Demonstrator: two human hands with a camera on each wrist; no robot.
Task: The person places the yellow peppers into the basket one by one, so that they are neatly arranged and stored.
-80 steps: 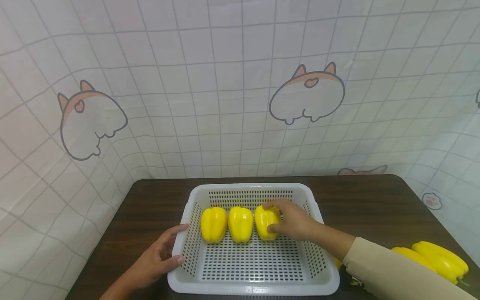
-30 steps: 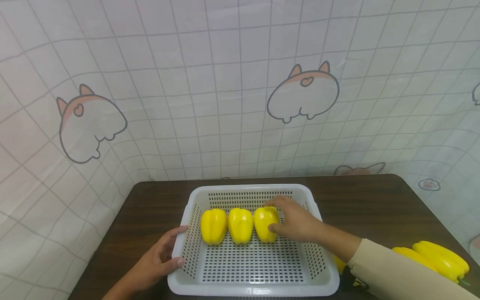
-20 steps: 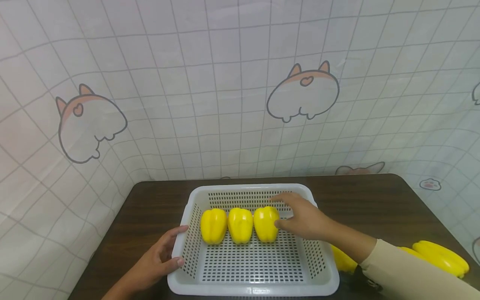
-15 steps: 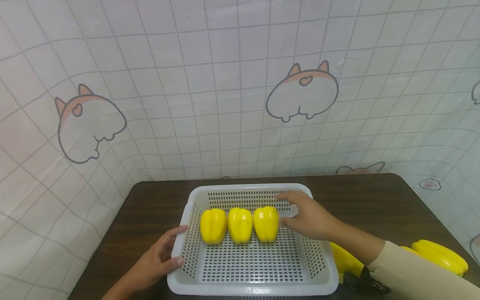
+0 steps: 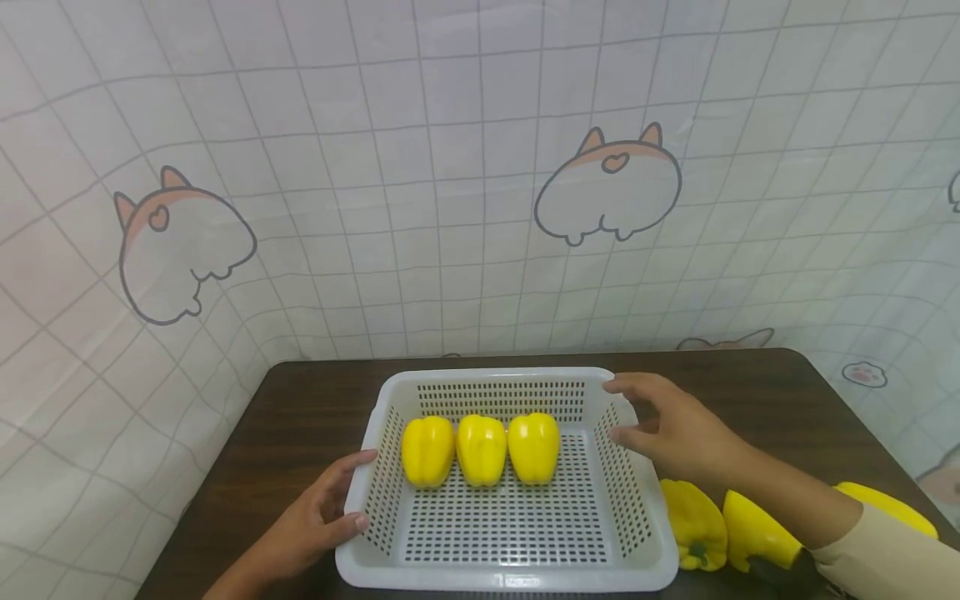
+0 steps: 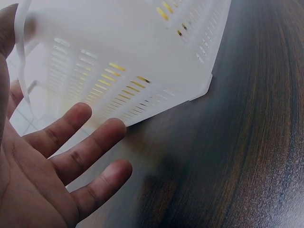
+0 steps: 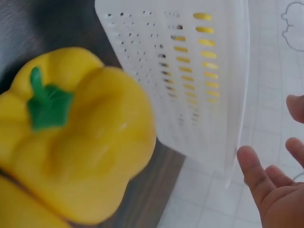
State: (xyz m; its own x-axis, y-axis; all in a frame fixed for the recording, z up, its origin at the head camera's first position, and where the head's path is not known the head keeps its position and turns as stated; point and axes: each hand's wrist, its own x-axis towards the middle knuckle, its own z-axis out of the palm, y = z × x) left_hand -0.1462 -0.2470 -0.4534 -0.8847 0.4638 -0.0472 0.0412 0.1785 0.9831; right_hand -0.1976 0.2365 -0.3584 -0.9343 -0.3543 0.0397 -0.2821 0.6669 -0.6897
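Note:
Three yellow bell peppers, the left one (image 5: pixel 427 452), the middle one (image 5: pixel 482 450) and the right one (image 5: pixel 533 448), lie in a row inside a white perforated plastic basket (image 5: pixel 510 577). My left hand (image 5: pixel 315 517) rests against the basket's left rim with thumb and index finger; in the left wrist view its other fingers (image 6: pixel 90 147) spread loosely outside the wall. Over the basket's right rim hovers my right hand (image 5: pixel 686 429), fingers spread and nothing between them. Outside that side, below the right forearm, lies another yellow bell pepper (image 7: pixel 90 142) with a green stem.
More yellow peppers, one beside the forearm (image 5: pixel 761 533) and one farther right (image 5: pixel 888 507), lie partly hidden by the right arm. The dark wooden table (image 5: pixel 720 387) ends at a white gridded cloth (image 5: pixel 465 208) with cartoon prints.
My right hand has let go of the right pepper in the basket and moved right, out over the rim. Peppers outside the basket have come into view. The left hand stays put.

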